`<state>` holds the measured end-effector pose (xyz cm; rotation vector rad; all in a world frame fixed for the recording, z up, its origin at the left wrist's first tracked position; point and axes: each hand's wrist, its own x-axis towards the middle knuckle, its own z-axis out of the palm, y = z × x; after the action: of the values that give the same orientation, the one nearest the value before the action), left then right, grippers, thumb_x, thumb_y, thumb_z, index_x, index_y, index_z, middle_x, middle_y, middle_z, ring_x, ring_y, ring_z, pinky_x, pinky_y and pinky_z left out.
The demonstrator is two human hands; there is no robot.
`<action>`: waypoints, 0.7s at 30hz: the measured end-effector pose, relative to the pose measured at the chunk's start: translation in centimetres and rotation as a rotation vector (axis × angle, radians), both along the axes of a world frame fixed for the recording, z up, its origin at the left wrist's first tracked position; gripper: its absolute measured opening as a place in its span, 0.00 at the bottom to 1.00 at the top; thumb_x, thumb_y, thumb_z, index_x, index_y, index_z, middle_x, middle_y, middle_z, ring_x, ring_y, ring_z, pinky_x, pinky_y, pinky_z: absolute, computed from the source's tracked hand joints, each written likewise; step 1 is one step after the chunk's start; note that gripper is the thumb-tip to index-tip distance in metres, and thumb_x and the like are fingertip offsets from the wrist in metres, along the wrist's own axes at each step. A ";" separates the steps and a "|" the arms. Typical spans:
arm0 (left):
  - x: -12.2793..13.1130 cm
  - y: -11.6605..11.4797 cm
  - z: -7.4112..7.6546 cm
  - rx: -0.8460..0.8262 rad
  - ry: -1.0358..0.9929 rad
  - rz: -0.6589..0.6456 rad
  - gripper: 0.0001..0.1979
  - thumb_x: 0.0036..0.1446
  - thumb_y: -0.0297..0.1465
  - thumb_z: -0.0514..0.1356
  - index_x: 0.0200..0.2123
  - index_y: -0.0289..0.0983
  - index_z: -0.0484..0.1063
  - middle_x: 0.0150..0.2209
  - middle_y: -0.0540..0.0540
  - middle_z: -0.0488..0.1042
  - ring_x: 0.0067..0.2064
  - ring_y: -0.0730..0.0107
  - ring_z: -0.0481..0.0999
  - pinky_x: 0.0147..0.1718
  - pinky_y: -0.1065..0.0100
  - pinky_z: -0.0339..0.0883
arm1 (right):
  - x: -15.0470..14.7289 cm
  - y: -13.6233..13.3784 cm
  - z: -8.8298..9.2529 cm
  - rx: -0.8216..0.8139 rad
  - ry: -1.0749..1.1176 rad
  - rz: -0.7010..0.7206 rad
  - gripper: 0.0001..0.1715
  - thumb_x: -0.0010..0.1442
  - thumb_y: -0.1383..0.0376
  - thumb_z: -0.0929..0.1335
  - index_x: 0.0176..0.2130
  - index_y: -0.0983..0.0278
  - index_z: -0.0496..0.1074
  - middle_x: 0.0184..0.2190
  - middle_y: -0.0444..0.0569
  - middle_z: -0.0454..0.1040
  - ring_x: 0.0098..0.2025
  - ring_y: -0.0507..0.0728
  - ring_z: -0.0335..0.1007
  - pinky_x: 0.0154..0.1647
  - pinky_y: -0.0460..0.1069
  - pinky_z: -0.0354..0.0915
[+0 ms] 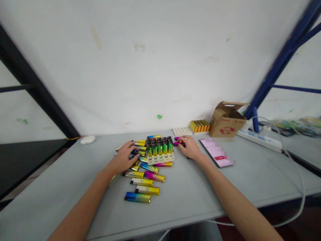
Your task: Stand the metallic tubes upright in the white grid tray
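A white rack (160, 158) stands mid-table, filled with several upright lighters (159, 144) with black caps. Around it lie several loose metallic lighters (138, 197) in gold, pink and blue. My left hand (125, 156) rests on the loose lighters left of the rack, fingers curled over one of them. On the other side of the rack, my right hand (191, 148) has its fingers closed around a pink lighter (178, 143).
A phone (216, 152) lies right of my right hand. Behind it are an open cardboard box (227, 120), a tray of yellow lighters (200, 126), an empty white rack (182, 131) and a power strip (260, 139) with cables. A white oval object (88, 139) sits far left.
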<state>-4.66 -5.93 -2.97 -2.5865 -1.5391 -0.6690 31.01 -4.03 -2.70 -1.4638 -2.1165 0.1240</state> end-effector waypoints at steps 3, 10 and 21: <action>0.2 -0.2 0.3 0.006 0.012 0.004 0.15 0.56 0.39 0.53 0.40 0.37 0.73 0.55 0.35 0.71 0.61 0.48 0.66 0.59 0.49 0.61 | 0.0 -0.3 0.4 0.007 0.079 0.082 0.17 0.61 0.65 0.66 0.49 0.67 0.74 0.50 0.58 0.73 0.55 0.61 0.65 0.60 0.56 0.58; 1.4 -1.1 0.7 0.011 -0.028 -0.056 0.26 0.57 0.46 0.55 0.53 0.36 0.67 0.58 0.34 0.69 0.61 0.47 0.66 0.61 0.48 0.58 | -1.6 -2.3 1.7 -0.228 0.326 0.449 0.54 0.46 0.55 0.77 0.65 0.63 0.55 0.61 0.59 0.64 0.59 0.64 0.65 0.59 0.59 0.62; 4.4 -2.4 1.0 -0.114 -0.102 -0.099 0.42 0.52 0.50 0.63 0.64 0.35 0.58 0.61 0.31 0.66 0.61 0.42 0.65 0.59 0.44 0.59 | -3.4 -2.7 1.6 -0.181 0.351 0.483 0.46 0.41 0.57 0.79 0.57 0.64 0.66 0.54 0.54 0.73 0.53 0.64 0.71 0.55 0.57 0.66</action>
<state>-0.25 -8.33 -1.96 -2.7690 -1.5273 -0.7555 27.59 -6.72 -1.09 -0.9066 -2.1537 0.7141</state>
